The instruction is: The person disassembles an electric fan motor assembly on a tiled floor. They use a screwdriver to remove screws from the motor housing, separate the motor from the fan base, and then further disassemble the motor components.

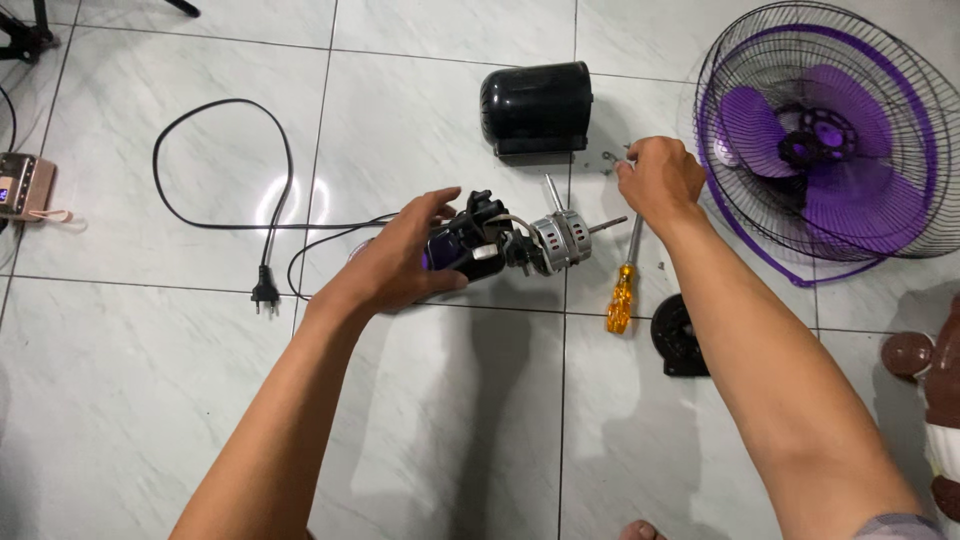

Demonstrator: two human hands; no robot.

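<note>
Left hand (405, 262) has its fingers clamped round the black end of the fan motor (510, 243), holding it just above the floor (150, 400), shaft pointing right. Right hand (660, 178) is down on the tile by some small screws (607, 160), fingers pinched together, probably on one, hard to tell. Screwdriver (624, 285) lies under that wrist, black cover (537, 107) behind, purple fan (825, 135) off right, cord (225, 215) trailing left.
</note>
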